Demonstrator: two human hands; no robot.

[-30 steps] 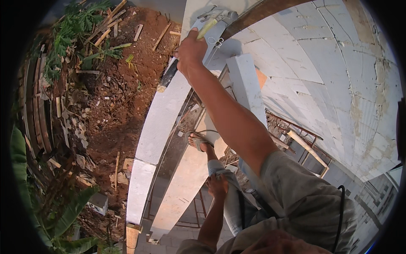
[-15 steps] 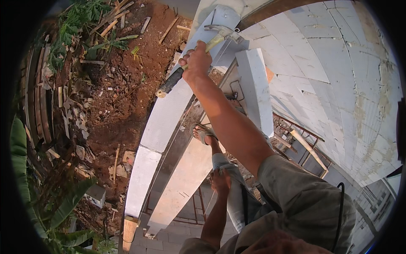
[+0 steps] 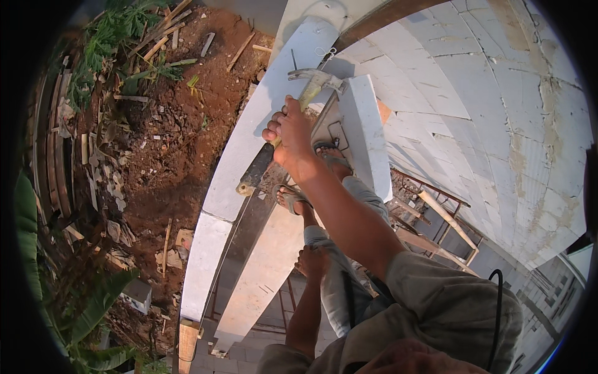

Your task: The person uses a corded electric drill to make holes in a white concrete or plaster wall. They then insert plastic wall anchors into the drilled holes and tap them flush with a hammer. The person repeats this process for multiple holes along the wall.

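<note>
My right hand (image 3: 290, 132) is wrapped round the handle of a claw hammer (image 3: 316, 78) with a steel head and a dark grip end. It holds the hammer over the top of a wall of pale lightweight blocks (image 3: 240, 168). Beyond the hammer head, a thin nail (image 3: 294, 59) stands up from the far block. A looped wire (image 3: 325, 52) sits at that block's right edge. Down beside my thigh, my left hand (image 3: 311, 260) is curled closed; whether anything is in it is hidden.
My sandalled feet stand near a long board (image 3: 258, 271) beside the wall. A loose pale block (image 3: 366, 134) leans to the right, before a tall block wall (image 3: 473, 124). Left of the wall, reddish soil (image 3: 168, 156) lies far below. Metal scaffolding (image 3: 436, 206) shows lower right.
My right hand has drawn the hammer nearer to me, away from the wall's far end. The nail and wire loops show more plainly now. My left hand stays by my thigh.
</note>
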